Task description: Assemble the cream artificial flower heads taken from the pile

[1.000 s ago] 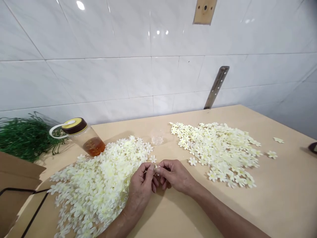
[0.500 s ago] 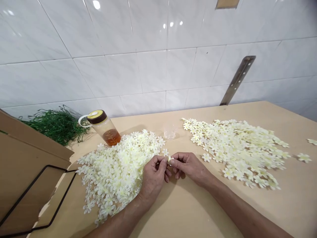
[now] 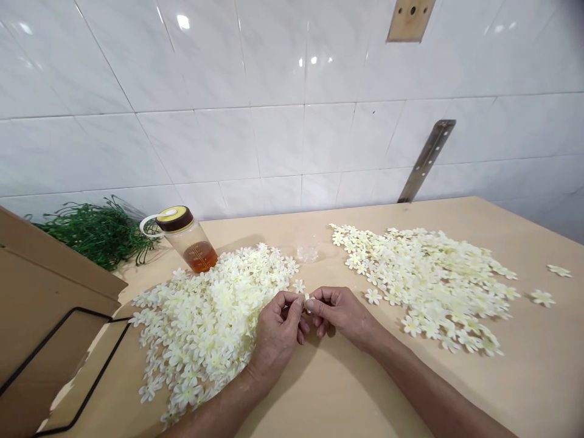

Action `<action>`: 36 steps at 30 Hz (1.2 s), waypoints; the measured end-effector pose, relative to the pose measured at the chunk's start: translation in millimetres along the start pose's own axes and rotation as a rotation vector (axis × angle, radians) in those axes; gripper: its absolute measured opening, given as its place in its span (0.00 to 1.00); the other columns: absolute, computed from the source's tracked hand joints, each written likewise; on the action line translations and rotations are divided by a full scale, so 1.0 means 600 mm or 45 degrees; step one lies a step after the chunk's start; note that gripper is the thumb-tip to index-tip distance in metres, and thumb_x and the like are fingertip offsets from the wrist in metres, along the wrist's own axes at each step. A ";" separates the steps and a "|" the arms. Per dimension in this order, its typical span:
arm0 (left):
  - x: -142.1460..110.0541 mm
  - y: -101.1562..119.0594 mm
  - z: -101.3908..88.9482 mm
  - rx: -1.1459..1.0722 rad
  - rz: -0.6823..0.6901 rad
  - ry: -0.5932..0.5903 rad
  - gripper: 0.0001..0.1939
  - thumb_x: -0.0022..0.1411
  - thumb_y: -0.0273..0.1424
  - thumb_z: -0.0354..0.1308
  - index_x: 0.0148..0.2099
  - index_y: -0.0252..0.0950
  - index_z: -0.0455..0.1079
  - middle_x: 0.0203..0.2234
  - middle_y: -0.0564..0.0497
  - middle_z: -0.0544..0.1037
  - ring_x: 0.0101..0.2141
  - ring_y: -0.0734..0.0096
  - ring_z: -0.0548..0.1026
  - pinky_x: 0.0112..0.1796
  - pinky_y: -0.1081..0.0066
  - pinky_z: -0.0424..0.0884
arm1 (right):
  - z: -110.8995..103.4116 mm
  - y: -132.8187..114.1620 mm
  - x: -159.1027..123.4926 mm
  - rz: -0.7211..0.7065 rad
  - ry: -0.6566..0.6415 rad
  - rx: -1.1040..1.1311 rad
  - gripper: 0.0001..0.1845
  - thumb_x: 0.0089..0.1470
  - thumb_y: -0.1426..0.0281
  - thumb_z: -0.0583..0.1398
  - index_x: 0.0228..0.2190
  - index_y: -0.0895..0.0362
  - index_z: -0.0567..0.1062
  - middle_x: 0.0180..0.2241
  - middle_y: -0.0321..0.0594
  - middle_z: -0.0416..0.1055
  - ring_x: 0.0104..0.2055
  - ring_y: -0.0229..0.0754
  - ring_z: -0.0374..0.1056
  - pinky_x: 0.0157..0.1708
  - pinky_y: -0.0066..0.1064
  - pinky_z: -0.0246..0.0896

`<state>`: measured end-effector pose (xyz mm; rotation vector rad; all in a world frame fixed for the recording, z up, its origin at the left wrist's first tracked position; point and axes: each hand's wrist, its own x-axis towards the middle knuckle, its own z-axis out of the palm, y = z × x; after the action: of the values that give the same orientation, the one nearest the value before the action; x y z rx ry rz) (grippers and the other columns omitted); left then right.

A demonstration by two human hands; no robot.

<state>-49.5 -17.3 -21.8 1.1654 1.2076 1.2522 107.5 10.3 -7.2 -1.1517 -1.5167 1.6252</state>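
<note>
Left hand | right hand: both pinched closed on pale flower | direction, long axis: unclear

Bottle (at left) behind flowers

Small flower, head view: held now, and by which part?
Yes, both hands pinch the small flower between thumbs and fingers; which part is gripped cannot be told.

Both forearms angle inward from below; left hand and right hand nearly meet, thumbs and forefingers pinched, other fingers curled.
</note>
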 end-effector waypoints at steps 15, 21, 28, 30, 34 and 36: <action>0.002 -0.005 -0.001 -0.008 -0.004 -0.002 0.15 0.62 0.42 0.57 0.35 0.34 0.66 0.14 0.57 0.69 0.13 0.80 0.64 0.14 0.80 0.61 | 0.005 -0.008 -0.004 -0.011 -0.005 -0.024 0.22 0.55 0.51 0.59 0.28 0.58 0.71 0.23 0.36 0.73 0.23 0.37 0.71 0.21 0.25 0.58; -0.001 -0.002 0.001 -0.005 -0.026 0.007 0.15 0.63 0.42 0.56 0.35 0.34 0.66 0.14 0.57 0.69 0.13 0.80 0.64 0.15 0.80 0.61 | 0.003 -0.006 -0.001 0.048 0.031 -0.030 0.23 0.51 0.50 0.61 0.27 0.58 0.72 0.22 0.35 0.71 0.21 0.36 0.70 0.19 0.24 0.56; -0.005 0.003 0.000 -0.022 -0.041 -0.039 0.14 0.63 0.41 0.56 0.36 0.34 0.66 0.15 0.57 0.69 0.14 0.80 0.65 0.16 0.80 0.63 | 0.007 -0.009 -0.003 0.060 0.049 -0.046 0.22 0.54 0.51 0.59 0.27 0.58 0.71 0.20 0.34 0.70 0.20 0.37 0.69 0.20 0.25 0.59; -0.004 0.003 0.000 -0.032 -0.041 -0.043 0.14 0.63 0.41 0.56 0.37 0.34 0.67 0.16 0.57 0.70 0.14 0.80 0.66 0.17 0.80 0.64 | 0.007 -0.009 -0.003 0.026 0.028 -0.014 0.21 0.54 0.51 0.60 0.28 0.58 0.72 0.22 0.36 0.71 0.22 0.38 0.70 0.22 0.26 0.61; 0.000 0.001 0.001 -0.039 -0.050 -0.042 0.14 0.63 0.41 0.56 0.38 0.33 0.68 0.15 0.57 0.70 0.14 0.79 0.66 0.16 0.79 0.64 | 0.003 -0.008 -0.002 0.027 -0.010 -0.013 0.22 0.52 0.50 0.61 0.29 0.58 0.73 0.22 0.36 0.72 0.22 0.37 0.69 0.21 0.25 0.59; 0.000 0.001 0.000 -0.043 -0.065 -0.041 0.15 0.63 0.42 0.55 0.38 0.33 0.68 0.15 0.57 0.69 0.14 0.79 0.65 0.17 0.79 0.63 | 0.001 -0.007 -0.003 0.066 -0.005 -0.041 0.23 0.52 0.50 0.60 0.26 0.58 0.73 0.20 0.35 0.70 0.20 0.36 0.68 0.18 0.24 0.55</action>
<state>-49.6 -17.3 -21.4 1.1197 1.1808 1.2070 107.2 9.2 -2.7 -1.2146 -1.5327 1.6435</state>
